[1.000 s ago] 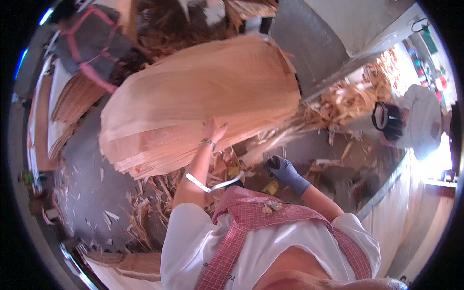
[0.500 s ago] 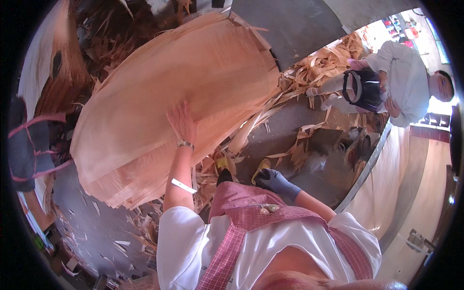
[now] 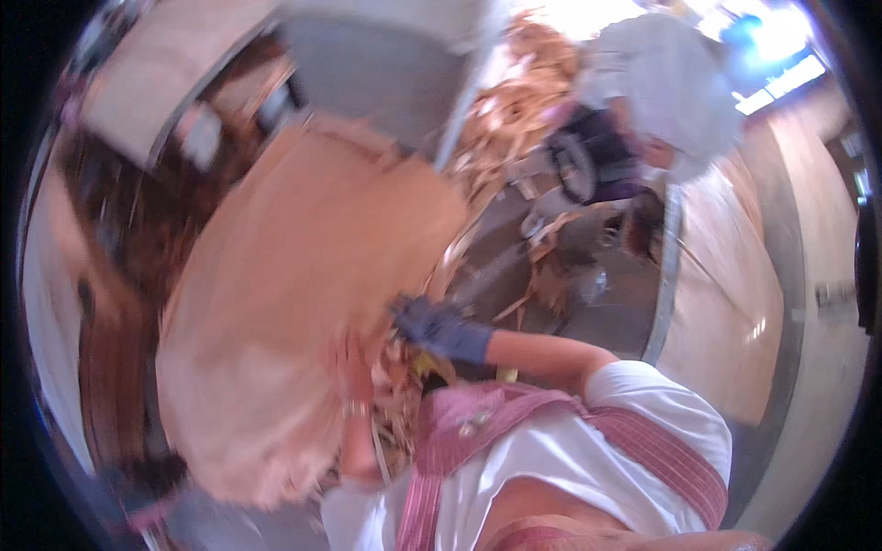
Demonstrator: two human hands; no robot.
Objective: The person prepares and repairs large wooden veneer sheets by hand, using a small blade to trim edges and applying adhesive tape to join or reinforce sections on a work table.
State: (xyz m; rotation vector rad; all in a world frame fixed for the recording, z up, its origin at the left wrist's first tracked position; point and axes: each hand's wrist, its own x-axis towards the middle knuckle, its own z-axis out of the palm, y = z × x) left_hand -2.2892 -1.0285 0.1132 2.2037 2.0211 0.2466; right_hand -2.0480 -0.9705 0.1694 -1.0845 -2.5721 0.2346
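While plenty is blurred here, the big stack of thin wood sheets (image 3: 303, 257) can be spotted right in front of the person, a bit left. Sheet handling seems to be in hand, and a secure edge grip is probably called for next. Past it, a co-worker in white (image 3: 666, 87) is seen beside heaped curly scraps (image 3: 524, 78). A dark rounded thing (image 3: 606, 151), maybe a container, is seen against them, contents unreadable. The bare left hand (image 3: 349, 363) is laid flat, nothing gripped; the gloved right hand (image 3: 436, 329) is held by the stack's edge, grip impossible to tell.
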